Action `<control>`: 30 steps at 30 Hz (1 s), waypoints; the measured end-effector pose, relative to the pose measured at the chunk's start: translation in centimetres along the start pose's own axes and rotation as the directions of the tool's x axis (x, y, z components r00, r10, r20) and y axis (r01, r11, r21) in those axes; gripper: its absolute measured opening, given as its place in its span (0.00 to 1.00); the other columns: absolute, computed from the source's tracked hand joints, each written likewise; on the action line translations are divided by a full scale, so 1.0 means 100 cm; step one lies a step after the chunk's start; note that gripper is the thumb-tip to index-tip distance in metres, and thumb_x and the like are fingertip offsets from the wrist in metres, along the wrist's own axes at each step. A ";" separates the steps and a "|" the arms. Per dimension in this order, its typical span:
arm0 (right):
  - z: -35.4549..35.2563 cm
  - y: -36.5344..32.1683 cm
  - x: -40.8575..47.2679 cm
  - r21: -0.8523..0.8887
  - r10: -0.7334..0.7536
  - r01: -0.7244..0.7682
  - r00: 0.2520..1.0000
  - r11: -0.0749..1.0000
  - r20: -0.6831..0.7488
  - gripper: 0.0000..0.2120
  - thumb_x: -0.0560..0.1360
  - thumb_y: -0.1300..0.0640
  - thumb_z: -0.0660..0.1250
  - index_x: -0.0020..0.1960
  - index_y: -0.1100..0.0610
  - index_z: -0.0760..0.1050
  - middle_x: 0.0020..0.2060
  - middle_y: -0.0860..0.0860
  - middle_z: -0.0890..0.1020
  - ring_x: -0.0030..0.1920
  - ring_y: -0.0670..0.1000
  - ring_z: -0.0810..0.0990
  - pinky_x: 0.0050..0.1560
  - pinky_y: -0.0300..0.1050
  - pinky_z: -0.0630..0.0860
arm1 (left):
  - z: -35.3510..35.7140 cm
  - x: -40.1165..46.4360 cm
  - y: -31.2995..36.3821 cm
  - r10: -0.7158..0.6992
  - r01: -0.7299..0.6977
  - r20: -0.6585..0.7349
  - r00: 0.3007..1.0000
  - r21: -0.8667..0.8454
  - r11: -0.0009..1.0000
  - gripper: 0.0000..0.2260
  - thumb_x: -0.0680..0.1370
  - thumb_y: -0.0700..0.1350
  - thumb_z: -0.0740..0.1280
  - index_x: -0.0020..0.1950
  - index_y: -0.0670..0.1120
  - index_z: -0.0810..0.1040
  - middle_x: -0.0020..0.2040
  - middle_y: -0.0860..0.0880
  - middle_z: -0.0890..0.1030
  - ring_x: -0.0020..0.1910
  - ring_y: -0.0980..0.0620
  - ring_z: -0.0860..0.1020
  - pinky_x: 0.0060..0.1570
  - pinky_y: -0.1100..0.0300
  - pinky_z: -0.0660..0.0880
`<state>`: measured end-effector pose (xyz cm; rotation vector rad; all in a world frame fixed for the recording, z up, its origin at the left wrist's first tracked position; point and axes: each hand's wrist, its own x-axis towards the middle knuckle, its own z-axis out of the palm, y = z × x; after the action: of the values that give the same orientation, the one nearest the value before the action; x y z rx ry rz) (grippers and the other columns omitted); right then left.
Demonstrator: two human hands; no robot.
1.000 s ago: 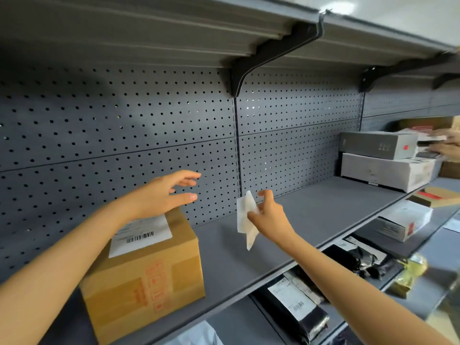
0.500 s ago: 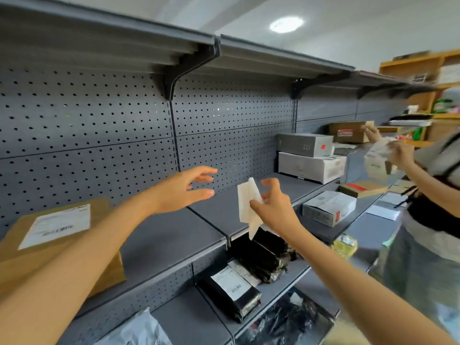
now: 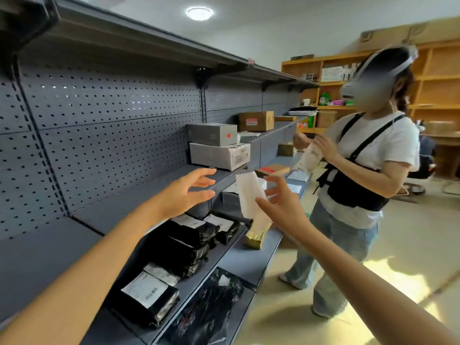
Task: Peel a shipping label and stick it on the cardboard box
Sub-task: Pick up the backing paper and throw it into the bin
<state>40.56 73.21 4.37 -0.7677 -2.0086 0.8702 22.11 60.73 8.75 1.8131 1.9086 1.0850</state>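
My right hand [image 3: 283, 207] pinches a white strip of label backing paper [image 3: 250, 192] between thumb and fingers, held upright in mid-air in front of the grey shelving. A short gap to its left, my left hand [image 3: 185, 192] hovers with fingers spread and nothing in it. The labelled cardboard box I was beside is out of view to the left. Another cardboard box [image 3: 256, 120] with a red-and-white sticker sits far back on the grey shelf [image 3: 159, 192].
A person [image 3: 361, 175] in a white shirt and black harness stands close on the right, handling a white bag. Grey and white boxes [image 3: 216, 148] are stacked on the shelf. Black mailer bags [image 3: 184, 242] fill the lower shelf. Wooden shelving stands at the back.
My view has swung to the right, so the labelled cardboard box has left the frame and the other person has come in. Both hands keep their pose, the right still holding the paper.
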 end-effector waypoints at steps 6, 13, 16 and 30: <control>-0.039 0.048 -0.004 -0.042 0.105 -0.108 0.992 0.993 -0.071 0.23 0.72 0.56 0.67 0.65 0.54 0.64 0.49 0.49 0.75 0.45 0.51 0.78 0.37 0.39 0.76 | 0.061 0.045 -0.018 0.020 -0.004 0.111 0.994 -0.144 0.990 0.18 0.76 0.47 0.63 0.63 0.58 0.64 0.60 0.54 0.74 0.63 0.57 0.70 0.62 0.58 0.67; -0.036 0.126 -0.007 0.005 0.307 -0.308 0.946 0.951 -0.104 0.21 0.71 0.57 0.68 0.63 0.55 0.68 0.52 0.50 0.76 0.48 0.50 0.77 0.38 0.35 0.74 | 0.134 0.086 -0.073 -0.019 0.093 0.266 0.964 -0.268 0.959 0.19 0.75 0.46 0.64 0.64 0.54 0.64 0.59 0.51 0.74 0.60 0.58 0.71 0.62 0.58 0.67; -0.020 0.160 -0.005 0.038 0.420 -0.418 0.904 0.908 -0.076 0.21 0.72 0.58 0.67 0.63 0.56 0.69 0.51 0.50 0.76 0.47 0.50 0.77 0.37 0.35 0.74 | 0.161 0.104 -0.101 -0.054 0.167 0.338 0.940 -0.315 0.934 0.25 0.69 0.51 0.62 0.66 0.52 0.64 0.60 0.51 0.74 0.57 0.63 0.71 0.56 0.66 0.67; 0.100 0.332 -0.020 0.138 0.720 -0.723 0.690 0.677 0.079 0.15 0.71 0.58 0.68 0.57 0.55 0.73 0.49 0.53 0.80 0.48 0.53 0.80 0.48 0.49 0.80 | 0.276 0.130 -0.289 -0.210 0.479 0.607 0.766 -0.322 0.817 0.26 0.69 0.51 0.63 0.67 0.50 0.64 0.61 0.49 0.74 0.60 0.54 0.71 0.55 0.66 0.67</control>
<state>40.00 87.87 -27.16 -1.5150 -1.5923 1.4663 17.50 83.97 -25.93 1.2352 1.4047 0.6949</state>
